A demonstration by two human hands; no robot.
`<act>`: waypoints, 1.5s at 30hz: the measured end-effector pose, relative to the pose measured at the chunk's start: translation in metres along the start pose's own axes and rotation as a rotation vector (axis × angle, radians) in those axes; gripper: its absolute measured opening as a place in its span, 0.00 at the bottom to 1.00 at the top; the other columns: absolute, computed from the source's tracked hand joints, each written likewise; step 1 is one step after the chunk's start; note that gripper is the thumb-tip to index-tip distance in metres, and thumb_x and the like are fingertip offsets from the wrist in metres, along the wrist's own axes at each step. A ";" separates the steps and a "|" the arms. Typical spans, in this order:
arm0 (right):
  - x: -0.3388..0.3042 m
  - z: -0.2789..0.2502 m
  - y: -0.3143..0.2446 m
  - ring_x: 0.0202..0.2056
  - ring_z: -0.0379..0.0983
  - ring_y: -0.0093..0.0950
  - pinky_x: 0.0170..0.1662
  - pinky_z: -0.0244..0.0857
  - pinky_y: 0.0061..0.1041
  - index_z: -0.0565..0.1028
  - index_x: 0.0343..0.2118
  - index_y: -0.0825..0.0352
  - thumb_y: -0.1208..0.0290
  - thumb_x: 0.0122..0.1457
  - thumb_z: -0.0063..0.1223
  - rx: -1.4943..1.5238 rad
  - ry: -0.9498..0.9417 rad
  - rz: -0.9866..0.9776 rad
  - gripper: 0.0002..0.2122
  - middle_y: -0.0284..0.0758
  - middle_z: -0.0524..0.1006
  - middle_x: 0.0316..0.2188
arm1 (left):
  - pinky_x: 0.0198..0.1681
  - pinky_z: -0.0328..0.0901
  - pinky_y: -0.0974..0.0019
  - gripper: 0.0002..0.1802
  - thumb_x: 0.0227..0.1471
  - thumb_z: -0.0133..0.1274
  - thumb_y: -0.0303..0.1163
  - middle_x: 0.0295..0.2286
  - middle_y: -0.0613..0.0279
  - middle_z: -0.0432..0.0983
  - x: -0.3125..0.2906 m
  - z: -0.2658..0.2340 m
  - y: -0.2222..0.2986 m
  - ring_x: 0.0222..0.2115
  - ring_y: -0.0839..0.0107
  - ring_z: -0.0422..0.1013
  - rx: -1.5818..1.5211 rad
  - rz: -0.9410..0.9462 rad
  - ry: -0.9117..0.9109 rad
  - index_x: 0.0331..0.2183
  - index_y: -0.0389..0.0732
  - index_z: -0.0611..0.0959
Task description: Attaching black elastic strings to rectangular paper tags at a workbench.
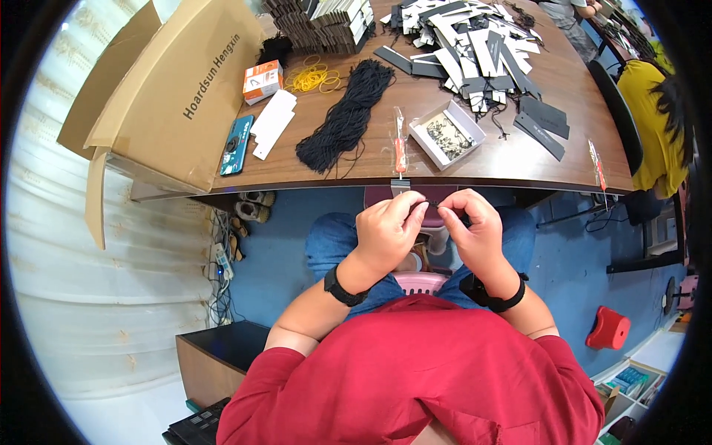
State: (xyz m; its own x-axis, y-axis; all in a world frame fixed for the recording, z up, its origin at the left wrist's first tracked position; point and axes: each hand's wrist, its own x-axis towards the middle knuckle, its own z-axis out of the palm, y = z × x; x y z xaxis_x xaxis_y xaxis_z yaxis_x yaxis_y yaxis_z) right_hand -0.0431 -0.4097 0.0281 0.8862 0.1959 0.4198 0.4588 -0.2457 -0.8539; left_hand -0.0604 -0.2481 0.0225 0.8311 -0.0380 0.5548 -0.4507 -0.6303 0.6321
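My left hand [387,228] and my right hand [471,222] meet just off the table's near edge, above my lap. Thumb and forefinger are pinched together on each. A short black cord [433,203] stretches between the two pinches; its ends are hidden by my fingers. Straight ahead on the table lies a tool with an orange handle [400,154], partly in clear plastic. To its right is an open white box [447,135] with small dark metal pieces [449,138] inside. A thick hank of black cord [347,115] lies to the left.
A heap of black and white tags [475,52] covers the back right of the wooden table [297,165]. Stacked cards [326,26], yellow rubber bands [315,76], a small orange-white box [262,80] and a phone [237,146] sit left. A large carton [178,96] stands beside them. Someone in yellow [653,126] sits right.
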 end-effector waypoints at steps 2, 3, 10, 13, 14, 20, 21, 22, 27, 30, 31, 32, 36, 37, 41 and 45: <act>0.000 0.001 0.001 0.25 0.70 0.29 0.28 0.63 0.23 0.73 0.25 0.68 0.81 0.46 0.56 -0.039 0.029 -0.068 0.04 0.36 0.73 0.23 | 0.23 0.62 0.73 0.07 0.48 0.53 0.24 0.18 0.62 0.72 -0.003 0.000 0.001 0.19 0.77 0.68 -0.049 -0.091 -0.047 0.33 0.35 0.79; 0.001 0.001 0.002 0.25 0.70 0.29 0.28 0.63 0.23 0.73 0.25 0.68 0.81 0.46 0.56 -0.040 0.031 -0.068 0.04 0.36 0.73 0.23 | 0.25 0.62 0.74 0.06 0.50 0.52 0.25 0.20 0.63 0.73 -0.004 0.000 0.002 0.21 0.80 0.68 -0.099 -0.184 -0.092 0.33 0.35 0.79; 0.002 0.000 0.005 0.25 0.70 0.30 0.28 0.63 0.24 0.72 0.24 0.68 0.82 0.44 0.56 -0.091 0.100 -0.129 0.05 0.37 0.72 0.22 | 0.33 0.61 0.78 0.06 0.53 0.48 0.25 0.29 0.69 0.73 0.003 -0.002 0.002 0.30 0.84 0.65 -0.767 -0.480 -0.205 0.33 0.33 0.78; 0.002 -0.001 0.004 0.24 0.70 0.30 0.27 0.63 0.23 0.72 0.24 0.68 0.83 0.44 0.56 -0.091 0.099 -0.119 0.05 0.37 0.72 0.21 | 0.33 0.61 0.79 0.06 0.53 0.49 0.24 0.28 0.69 0.73 0.004 -0.002 -0.003 0.29 0.85 0.65 -0.781 -0.509 -0.242 0.34 0.33 0.77; 0.003 -0.001 0.003 0.24 0.69 0.30 0.27 0.63 0.23 0.72 0.24 0.68 0.83 0.44 0.56 -0.088 0.098 -0.114 0.05 0.37 0.72 0.21 | 0.32 0.60 0.79 0.06 0.53 0.49 0.24 0.28 0.69 0.72 0.003 -0.001 -0.005 0.29 0.85 0.65 -0.805 -0.516 -0.221 0.34 0.33 0.77; -0.003 -0.006 0.015 0.27 0.69 0.20 0.30 0.63 0.20 0.74 0.29 0.70 0.79 0.51 0.53 0.285 -0.044 0.184 0.03 0.32 0.73 0.25 | 0.29 0.59 0.81 0.06 0.52 0.50 0.25 0.27 0.71 0.71 0.005 -0.002 -0.003 0.26 0.87 0.63 -0.846 -0.533 -0.179 0.33 0.34 0.77; -0.003 -0.007 0.015 0.27 0.69 0.20 0.30 0.63 0.20 0.74 0.29 0.70 0.79 0.51 0.53 0.285 -0.043 0.184 0.03 0.32 0.73 0.25 | 0.28 0.59 0.81 0.06 0.52 0.51 0.25 0.26 0.71 0.71 0.005 -0.002 -0.003 0.25 0.87 0.62 -0.783 -0.480 -0.165 0.34 0.35 0.77; -0.001 -0.008 0.013 0.29 0.68 0.18 0.32 0.64 0.19 0.74 0.32 0.70 0.77 0.53 0.51 0.451 -0.057 0.255 0.04 0.31 0.74 0.27 | 0.28 0.59 0.81 0.06 0.52 0.51 0.25 0.26 0.71 0.71 0.005 -0.003 -0.001 0.25 0.87 0.62 -0.783 -0.479 -0.166 0.34 0.35 0.77; 0.005 -0.012 0.005 0.32 0.69 0.16 0.37 0.65 0.16 0.73 0.38 0.71 0.75 0.57 0.49 0.635 -0.225 0.414 0.08 0.32 0.75 0.33 | 0.27 0.59 0.81 0.05 0.51 0.50 0.23 0.25 0.71 0.71 0.004 -0.005 0.009 0.24 0.86 0.62 -0.641 -0.440 -0.175 0.33 0.34 0.78; 0.003 -0.003 0.007 0.30 0.70 0.15 0.34 0.66 0.16 0.74 0.36 0.72 0.77 0.53 0.54 0.595 -0.184 0.405 0.08 0.30 0.76 0.31 | 0.26 0.60 0.79 0.05 0.50 0.51 0.22 0.24 0.70 0.72 0.005 -0.005 0.019 0.23 0.85 0.63 -0.504 -0.337 -0.123 0.32 0.34 0.78; 0.002 -0.002 0.006 0.29 0.70 0.15 0.32 0.66 0.16 0.75 0.35 0.72 0.78 0.52 0.55 0.533 -0.150 0.397 0.07 0.30 0.76 0.30 | 0.26 0.60 0.79 0.05 0.50 0.51 0.22 0.24 0.70 0.72 0.004 -0.005 0.020 0.23 0.85 0.63 -0.504 -0.336 -0.123 0.32 0.34 0.78; 0.002 -0.003 0.004 0.27 0.69 0.15 0.29 0.66 0.17 0.75 0.32 0.71 0.78 0.50 0.57 0.383 -0.112 0.369 0.06 0.29 0.76 0.26 | 0.26 0.60 0.79 0.05 0.50 0.51 0.22 0.23 0.69 0.72 0.003 -0.005 0.019 0.23 0.85 0.63 -0.455 -0.297 -0.116 0.32 0.34 0.79; 0.005 -0.007 -0.006 0.25 0.69 0.15 0.28 0.66 0.17 0.75 0.31 0.70 0.79 0.49 0.57 0.002 -0.096 0.091 0.06 0.29 0.75 0.24 | 0.25 0.60 0.79 0.05 0.49 0.51 0.22 0.24 0.69 0.71 0.002 -0.007 0.008 0.21 0.84 0.63 -0.427 -0.210 -0.123 0.32 0.35 0.79; 0.005 -0.008 -0.008 0.25 0.69 0.15 0.28 0.65 0.17 0.75 0.30 0.70 0.79 0.49 0.57 -0.005 -0.097 0.055 0.05 0.29 0.74 0.23 | 0.24 0.59 0.79 0.05 0.50 0.51 0.22 0.24 0.69 0.70 0.003 -0.008 0.005 0.21 0.84 0.63 -0.435 -0.172 -0.147 0.32 0.35 0.78; 0.003 -0.009 -0.003 0.26 0.69 0.15 0.29 0.65 0.16 0.75 0.30 0.70 0.79 0.50 0.56 0.174 -0.147 0.205 0.04 0.29 0.74 0.24 | 0.31 0.63 0.78 0.05 0.48 0.50 0.19 0.27 0.65 0.68 0.005 -0.010 0.008 0.28 0.81 0.67 -0.787 -0.443 -0.187 0.31 0.32 0.78; 0.003 -0.015 0.001 0.27 0.69 0.16 0.30 0.65 0.16 0.74 0.32 0.71 0.78 0.52 0.54 0.476 -0.183 0.409 0.05 0.29 0.75 0.27 | 0.23 0.59 0.80 0.04 0.50 0.50 0.22 0.26 0.68 0.69 0.006 -0.013 0.009 0.22 0.85 0.63 -0.842 -0.484 -0.264 0.32 0.34 0.77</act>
State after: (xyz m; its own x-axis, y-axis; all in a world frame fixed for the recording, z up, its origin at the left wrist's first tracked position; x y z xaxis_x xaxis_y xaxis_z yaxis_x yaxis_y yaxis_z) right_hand -0.0391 -0.4234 0.0327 0.9386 0.3449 0.0085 -0.0291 0.1037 -0.9942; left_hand -0.0636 -0.2439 0.0389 0.9853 -0.1580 0.0642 -0.0443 0.1261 0.9910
